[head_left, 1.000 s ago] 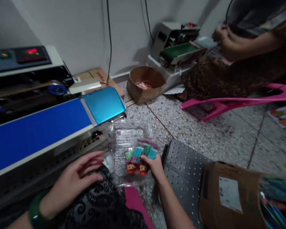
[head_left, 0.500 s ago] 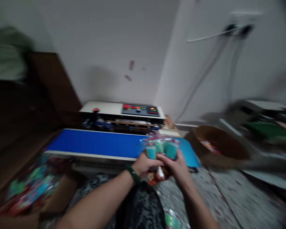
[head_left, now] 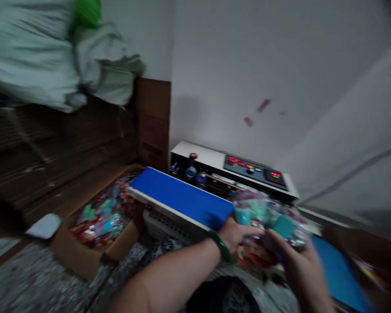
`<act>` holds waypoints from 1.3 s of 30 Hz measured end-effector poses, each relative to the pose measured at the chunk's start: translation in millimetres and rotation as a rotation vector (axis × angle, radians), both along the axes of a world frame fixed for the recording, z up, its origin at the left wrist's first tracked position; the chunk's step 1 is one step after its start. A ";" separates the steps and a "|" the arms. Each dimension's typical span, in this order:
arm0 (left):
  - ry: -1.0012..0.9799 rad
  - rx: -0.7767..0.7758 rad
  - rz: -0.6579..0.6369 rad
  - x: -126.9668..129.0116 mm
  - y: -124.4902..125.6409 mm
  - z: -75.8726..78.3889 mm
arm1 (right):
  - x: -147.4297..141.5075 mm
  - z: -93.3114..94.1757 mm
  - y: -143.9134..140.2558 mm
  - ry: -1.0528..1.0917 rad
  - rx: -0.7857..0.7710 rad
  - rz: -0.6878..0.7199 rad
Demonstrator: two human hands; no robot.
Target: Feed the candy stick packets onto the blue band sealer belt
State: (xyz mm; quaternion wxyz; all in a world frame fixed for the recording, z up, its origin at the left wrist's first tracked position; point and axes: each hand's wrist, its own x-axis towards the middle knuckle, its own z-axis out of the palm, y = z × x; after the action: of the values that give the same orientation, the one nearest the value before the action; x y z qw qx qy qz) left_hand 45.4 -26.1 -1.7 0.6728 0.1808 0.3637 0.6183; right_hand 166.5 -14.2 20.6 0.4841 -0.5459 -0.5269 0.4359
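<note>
My left hand (head_left: 235,234), with a green bangle on its wrist, is closed on clear plastic packets (head_left: 256,209) with pale green and teal contents. My right hand (head_left: 298,257) is closed around another clear packet (head_left: 284,226) showing a teal block. The hands are close together in front of the blue conveyor belt (head_left: 182,195) of a sealing machine. Red and orange printing (head_left: 256,252) shows on the packets' lower part, between the hands. Blur hides exactly how many packets each hand has.
The machine's white housing (head_left: 202,152) carries a lit control panel (head_left: 256,171). At left, a cardboard box (head_left: 81,258) holds many colourful packets (head_left: 101,221). White sacks (head_left: 29,56) rest on stacked brown boxes (head_left: 35,134). Another box (head_left: 374,243) stands at right.
My view has swung left, bringing the packet box and sacks further into sight. Both hands still grip packets, and these now sit slightly further apart.
</note>
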 end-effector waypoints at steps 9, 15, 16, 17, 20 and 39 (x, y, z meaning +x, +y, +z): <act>0.020 0.074 0.040 -4.7 0.1 2.7 | -13.2 -2.4 -8.4 0.074 0.087 0.139; -0.006 0.038 -0.017 -3.1 -0.5 6.9 | 2.0 -0.6 -1.9 0.140 -0.010 0.253; 0.001 0.043 -0.033 -3.4 -0.3 7.2 | 5.3 -0.7 -0.4 0.098 0.007 0.284; 0.007 0.046 -0.053 -3.5 0.0 7.2 | 7.9 -1.0 0.9 0.055 0.028 0.306; 0.037 0.038 -0.095 -2.4 1.1 6.1 | 10.6 -3.5 2.3 -0.026 0.057 0.279; 0.070 0.049 -0.064 4.8 0.8 1.1 | 15.9 -20.8 -5.3 0.465 -0.131 0.144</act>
State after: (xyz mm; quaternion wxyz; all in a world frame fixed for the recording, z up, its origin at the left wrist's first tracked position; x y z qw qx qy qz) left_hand 50.3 -25.3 -0.6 0.6744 0.2305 0.3657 0.5986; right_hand 182.5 -19.5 -0.2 0.5235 -0.4223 -0.4096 0.6163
